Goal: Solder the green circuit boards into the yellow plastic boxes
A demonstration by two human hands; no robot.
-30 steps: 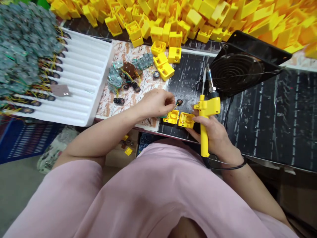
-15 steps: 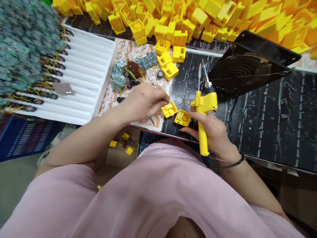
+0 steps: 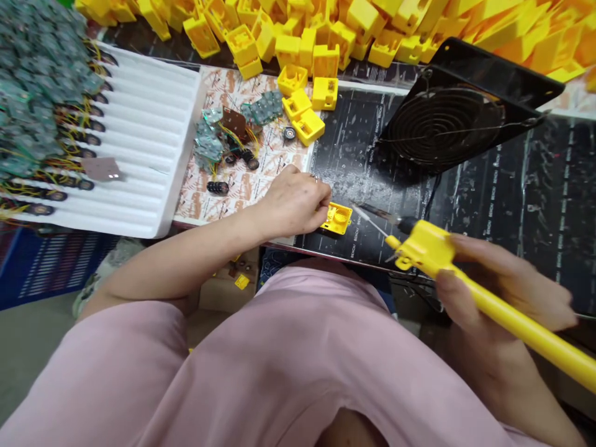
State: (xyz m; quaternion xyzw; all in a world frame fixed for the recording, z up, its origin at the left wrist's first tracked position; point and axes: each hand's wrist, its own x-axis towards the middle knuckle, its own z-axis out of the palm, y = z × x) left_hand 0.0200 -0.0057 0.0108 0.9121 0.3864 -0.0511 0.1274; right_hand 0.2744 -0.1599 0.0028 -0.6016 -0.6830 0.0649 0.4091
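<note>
"Two hands at work there. What's in them?"

"The right hand (image 3: 531,292) is wrapped round a yellow soldering gun (image 3: 431,248). The left hand (image 3: 298,202) has its fingers curled down at the left side of an open yellow case (image 3: 339,219). Whether they pinch anything, I can't tell from here."

"And what's just changed?"

"Half a second ago the gun pointed to the far side and two open cases lay in sight. Now it's swung over, tip pointing left, just beside the case's right side. I'd say the tool has been brought to bear on that piece. I make out only one case; the other may be behind the left hand."

"Much room to move?"

"Not on the near side: the table edge is close to the case. Farther off, the black table top (image 3: 349,149) gives more, up to the fan (image 3: 437,133) on the far right. To the far left there's a clutter of green boards (image 3: 263,108), then the white tray (image 3: 149,124). Yellow boxes (image 3: 287,48) are heaped along the far side."
</note>
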